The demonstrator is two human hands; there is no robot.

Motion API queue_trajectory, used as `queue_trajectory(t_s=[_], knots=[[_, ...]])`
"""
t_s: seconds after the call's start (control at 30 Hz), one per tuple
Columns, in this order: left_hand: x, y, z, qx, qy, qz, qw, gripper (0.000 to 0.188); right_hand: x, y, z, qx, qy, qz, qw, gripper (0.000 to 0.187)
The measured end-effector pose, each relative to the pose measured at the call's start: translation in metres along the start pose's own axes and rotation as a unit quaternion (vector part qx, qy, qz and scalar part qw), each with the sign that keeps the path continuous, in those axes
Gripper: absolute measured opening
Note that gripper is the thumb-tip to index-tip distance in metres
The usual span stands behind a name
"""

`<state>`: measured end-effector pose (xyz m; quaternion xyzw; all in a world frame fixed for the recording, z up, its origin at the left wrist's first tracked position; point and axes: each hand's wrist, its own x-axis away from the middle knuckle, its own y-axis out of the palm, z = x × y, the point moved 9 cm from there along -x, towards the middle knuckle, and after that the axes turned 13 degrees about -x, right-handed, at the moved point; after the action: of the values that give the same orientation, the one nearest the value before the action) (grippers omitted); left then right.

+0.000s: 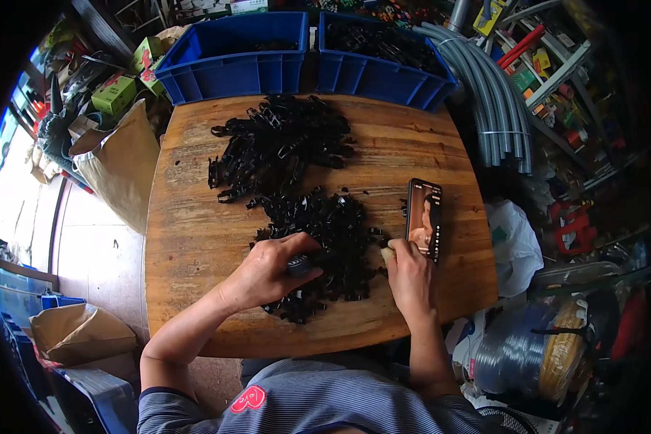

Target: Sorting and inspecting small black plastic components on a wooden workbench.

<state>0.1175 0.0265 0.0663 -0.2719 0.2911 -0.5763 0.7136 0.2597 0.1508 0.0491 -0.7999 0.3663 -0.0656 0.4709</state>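
Note:
My left hand (267,271) is closed around a dark handle-shaped tool (304,264) with pale ribbing. Its working end cannot be told from the black pieces behind it. Under and beyond it spreads a pile of small black plastic bits (325,224). Further back lies a heap of longer black plastic parts (289,141). To the right of the small bits, my right hand (412,278) has its fingers drawn into a pinch, with a pale covering at the tip. A small dark piece shows beside that tip; whether it is gripped is unclear.
A phone (424,220) with a lit screen lies just beyond my right hand on the wooden table (188,282). Two blue bins, left (239,79) and right (376,83), stand at the far edge, holding black parts. Grey coiled tubing (484,94) is at the right.

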Motion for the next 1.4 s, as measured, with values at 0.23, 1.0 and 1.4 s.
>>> queue_trajectory(t_s=[0.23,1.0,1.4], knots=[[-0.003,0.012,-0.005,0.063,-0.008,0.019,0.998,0.034,0.003,0.011,0.003,0.001,0.004,0.006,1.000,0.023],[0.010,-0.007,-0.044,0.123,-0.128,0.048,0.983,0.035,-0.038,0.046,-0.056,-0.572,-0.034,-0.084,0.815,0.017],[0.006,-0.011,-0.046,0.111,-0.143,0.042,0.983,0.036,-0.039,0.044,-0.052,-0.592,-0.005,-0.068,0.803,0.020]])
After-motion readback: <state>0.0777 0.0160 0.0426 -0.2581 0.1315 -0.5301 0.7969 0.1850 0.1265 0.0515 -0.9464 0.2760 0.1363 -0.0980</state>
